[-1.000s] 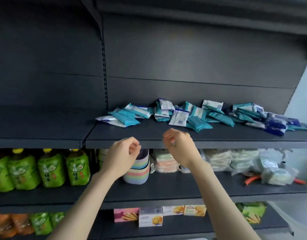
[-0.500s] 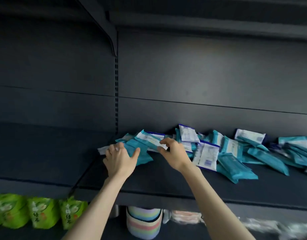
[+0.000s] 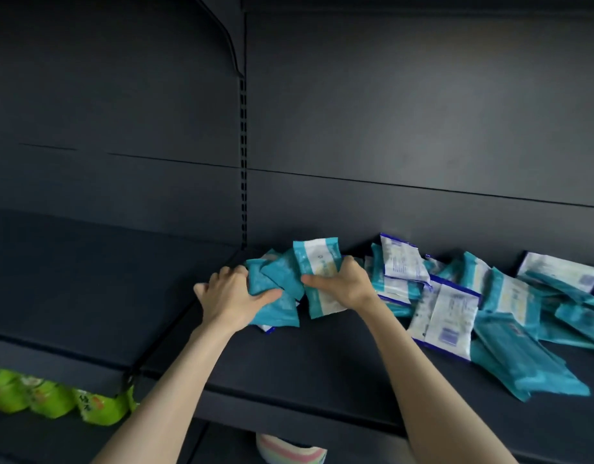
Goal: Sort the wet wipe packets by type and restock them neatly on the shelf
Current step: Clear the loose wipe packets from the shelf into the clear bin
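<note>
Here, at the left end of the shelf (image 3: 322,356), the left hand (image 3: 233,298) grips a clutch of plain teal packets (image 3: 275,279) while the right hand (image 3: 347,286) pinches a teal-and-white packet (image 3: 317,259) just beside them, probably to split the types; the unsorted heap (image 3: 473,306) lies further right.

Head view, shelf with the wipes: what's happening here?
A person is working at the dark shelf with both bare hands. The left hand has a few teal packets in its grip at the pile's left end; the right hand holds a teal-and-white packet beside them. The other packets, teal ones and white ones edged in blue, lie in a mixed, overlapping heap to the right, so sorting is not yet done.
</note>
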Action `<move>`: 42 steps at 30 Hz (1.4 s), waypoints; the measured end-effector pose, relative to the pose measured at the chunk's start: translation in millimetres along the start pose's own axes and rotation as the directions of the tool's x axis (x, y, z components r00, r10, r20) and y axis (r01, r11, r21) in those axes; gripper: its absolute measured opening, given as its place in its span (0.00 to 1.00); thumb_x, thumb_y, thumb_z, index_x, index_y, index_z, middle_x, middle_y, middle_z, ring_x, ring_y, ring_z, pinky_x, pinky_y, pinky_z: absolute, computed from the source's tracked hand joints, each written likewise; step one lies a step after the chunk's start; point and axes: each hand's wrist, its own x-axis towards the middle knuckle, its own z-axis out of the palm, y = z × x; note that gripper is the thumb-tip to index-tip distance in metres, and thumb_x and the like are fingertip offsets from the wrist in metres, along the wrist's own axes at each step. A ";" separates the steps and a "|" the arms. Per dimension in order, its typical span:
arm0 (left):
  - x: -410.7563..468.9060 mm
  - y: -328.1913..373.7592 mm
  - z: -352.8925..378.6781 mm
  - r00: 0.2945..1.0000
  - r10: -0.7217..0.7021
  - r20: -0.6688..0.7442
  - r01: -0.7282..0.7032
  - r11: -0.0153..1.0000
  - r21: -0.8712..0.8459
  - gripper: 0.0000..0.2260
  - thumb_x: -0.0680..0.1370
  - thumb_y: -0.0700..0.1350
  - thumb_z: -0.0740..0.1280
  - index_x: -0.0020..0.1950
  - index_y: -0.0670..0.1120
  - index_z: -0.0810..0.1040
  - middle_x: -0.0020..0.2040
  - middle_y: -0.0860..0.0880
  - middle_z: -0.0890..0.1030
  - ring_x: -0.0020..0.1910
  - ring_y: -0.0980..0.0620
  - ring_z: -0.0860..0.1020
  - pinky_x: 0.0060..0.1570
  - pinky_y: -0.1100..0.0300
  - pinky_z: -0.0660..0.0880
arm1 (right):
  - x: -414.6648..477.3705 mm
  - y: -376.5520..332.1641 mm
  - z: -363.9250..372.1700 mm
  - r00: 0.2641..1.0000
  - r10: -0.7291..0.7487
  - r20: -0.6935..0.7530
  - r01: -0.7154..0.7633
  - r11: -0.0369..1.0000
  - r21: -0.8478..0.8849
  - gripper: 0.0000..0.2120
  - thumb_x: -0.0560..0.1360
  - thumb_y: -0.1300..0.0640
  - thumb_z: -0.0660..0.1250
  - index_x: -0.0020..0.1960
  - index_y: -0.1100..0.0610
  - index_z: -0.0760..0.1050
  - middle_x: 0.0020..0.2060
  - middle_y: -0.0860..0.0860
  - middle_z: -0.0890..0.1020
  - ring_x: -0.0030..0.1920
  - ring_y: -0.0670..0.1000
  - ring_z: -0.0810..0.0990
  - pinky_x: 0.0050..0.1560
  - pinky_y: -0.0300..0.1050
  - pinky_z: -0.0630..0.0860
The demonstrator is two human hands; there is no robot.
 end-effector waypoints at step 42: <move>-192.2 -41.4 -93.4 0.997 0.077 0.015 -0.009 0.306 -0.952 0.10 0.77 0.44 0.68 0.57 0.48 0.72 0.51 0.52 0.82 0.47 0.57 0.82 0.42 0.61 0.78 | -237.0 -22.9 20.2 0.979 -0.201 -0.035 0.158 0.640 0.752 0.11 0.74 0.59 0.70 0.57 0.56 0.77 0.50 0.53 0.85 0.52 0.57 0.83 0.55 0.58 0.78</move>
